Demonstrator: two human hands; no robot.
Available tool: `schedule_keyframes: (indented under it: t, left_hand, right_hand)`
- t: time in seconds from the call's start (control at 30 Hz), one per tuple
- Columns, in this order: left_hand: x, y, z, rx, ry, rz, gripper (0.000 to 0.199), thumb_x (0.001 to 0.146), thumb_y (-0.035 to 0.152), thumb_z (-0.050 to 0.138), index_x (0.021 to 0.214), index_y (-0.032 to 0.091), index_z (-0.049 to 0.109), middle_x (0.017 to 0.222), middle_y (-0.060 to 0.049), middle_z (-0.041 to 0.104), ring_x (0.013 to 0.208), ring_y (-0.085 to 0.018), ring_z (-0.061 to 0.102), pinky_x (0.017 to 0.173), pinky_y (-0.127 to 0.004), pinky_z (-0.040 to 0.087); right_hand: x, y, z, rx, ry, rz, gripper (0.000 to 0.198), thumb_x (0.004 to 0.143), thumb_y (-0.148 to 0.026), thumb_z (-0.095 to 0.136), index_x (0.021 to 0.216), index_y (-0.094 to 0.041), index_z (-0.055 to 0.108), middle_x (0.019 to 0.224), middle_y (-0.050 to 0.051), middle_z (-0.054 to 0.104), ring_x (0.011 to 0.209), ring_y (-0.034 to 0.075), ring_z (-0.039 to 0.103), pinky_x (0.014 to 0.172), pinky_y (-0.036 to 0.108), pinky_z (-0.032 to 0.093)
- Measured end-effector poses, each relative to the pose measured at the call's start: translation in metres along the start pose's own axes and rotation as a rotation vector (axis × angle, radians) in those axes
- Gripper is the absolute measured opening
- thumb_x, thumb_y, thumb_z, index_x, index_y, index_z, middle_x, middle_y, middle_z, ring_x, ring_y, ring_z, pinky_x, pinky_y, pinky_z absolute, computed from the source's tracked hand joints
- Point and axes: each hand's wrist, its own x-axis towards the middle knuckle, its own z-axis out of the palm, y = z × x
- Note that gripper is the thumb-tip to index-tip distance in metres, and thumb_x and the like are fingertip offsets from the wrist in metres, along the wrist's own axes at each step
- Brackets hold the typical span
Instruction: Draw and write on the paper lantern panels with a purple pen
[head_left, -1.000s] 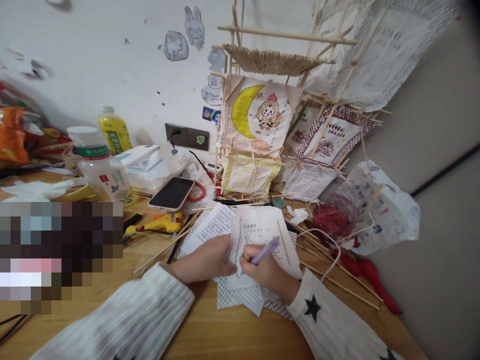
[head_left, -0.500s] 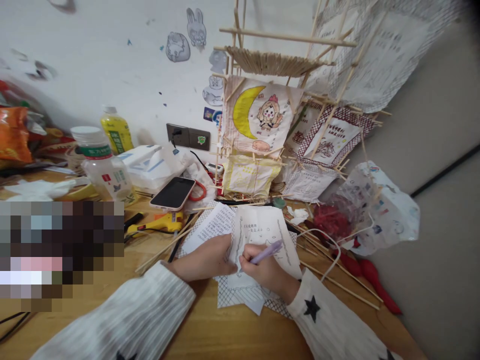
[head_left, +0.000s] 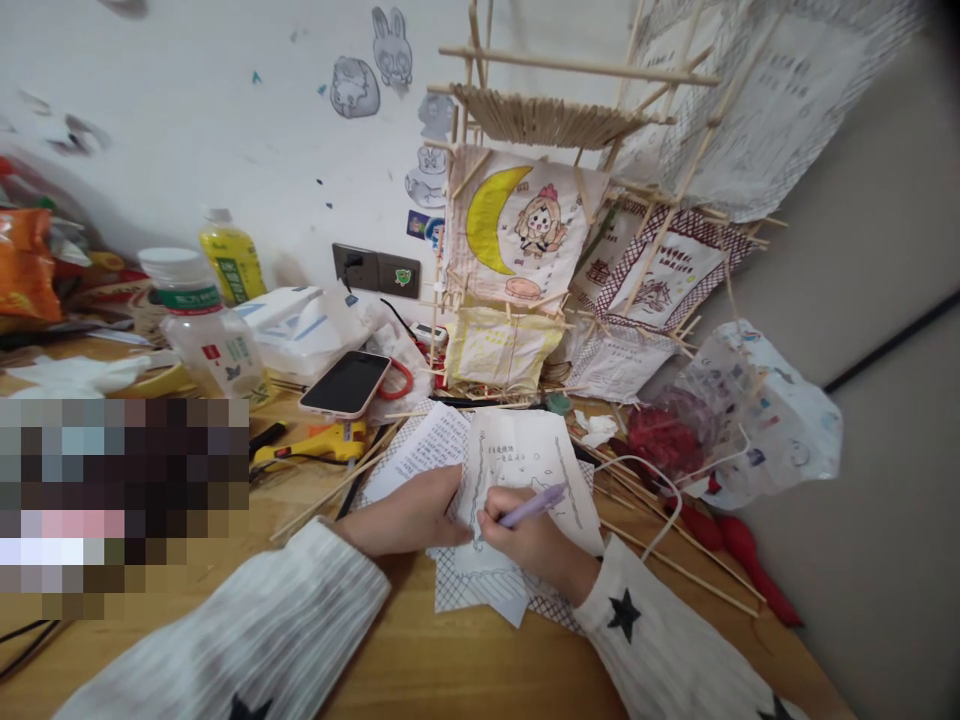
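My right hand [head_left: 529, 535] grips a purple pen [head_left: 534, 505] with its tip on a white sheet of paper [head_left: 525, 462] that has a drawn border and some writing. My left hand [head_left: 412, 515] lies flat on the left edge of that sheet, pressing it to the wooden desk [head_left: 420, 665]. Under the sheet lie other papers, one with a cross-hatched edge [head_left: 480, 592] and one with handwriting [head_left: 424, 448].
A tall stick-and-paper lantern frame [head_left: 540, 230] stands behind the papers. Left of it lie a phone [head_left: 346, 383], a yellow glue gun [head_left: 315, 447], loose bamboo sticks [head_left: 337, 485], two bottles [head_left: 202, 325] and a tissue box. Red items [head_left: 664, 440] and a patterned bag [head_left: 757, 415] sit to the right.
The pen has dipped slightly lower and flatter in my right hand; both hands stay on the sheet. The view has shifted a little.
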Motion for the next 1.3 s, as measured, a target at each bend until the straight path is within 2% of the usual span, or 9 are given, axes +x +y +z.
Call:
schedule_keyframes:
  t: [0.73, 1.0, 1.3]
  left_hand:
    - [0.0005, -0.0008, 0.0011, -0.017, 0.02, -0.011, 0.031, 0.064, 0.023, 0.065, 0.092, 0.016, 0.055, 0.097, -0.003, 0.063, 0.087, -0.022, 0.057, 0.08, -0.03, 0.044]
    - [0.0002, 0.0019, -0.0002, -0.042, 0.022, -0.007, 0.035, 0.063, 0.024, 0.064, 0.097, 0.017, 0.056, 0.1, -0.004, 0.064, 0.093, -0.024, 0.057, 0.08, -0.03, 0.044]
    - [0.0004, -0.0004, 0.0005, -0.05, 0.021, 0.017, 0.034, 0.063, 0.021, 0.064, 0.096, 0.017, 0.056, 0.1, -0.004, 0.064, 0.091, -0.023, 0.057, 0.079, -0.03, 0.044]
  right_hand:
    - [-0.0007, -0.0007, 0.0013, 0.031, 0.015, 0.029, 0.028, 0.071, -0.013, 0.046, 0.052, -0.02, 0.028, 0.049, -0.006, 0.031, 0.048, 0.009, 0.032, 0.046, 0.021, 0.023]
    - [-0.0005, 0.002, 0.0011, 0.001, 0.013, -0.001, 0.029, 0.071, -0.012, 0.046, 0.051, -0.02, 0.026, 0.048, -0.007, 0.03, 0.047, 0.008, 0.031, 0.045, 0.021, 0.022]
    - [-0.0013, 0.0008, 0.0019, 0.024, 0.024, 0.013, 0.028, 0.07, -0.012, 0.045, 0.052, -0.02, 0.026, 0.049, -0.007, 0.029, 0.047, 0.008, 0.03, 0.044, 0.02, 0.022]
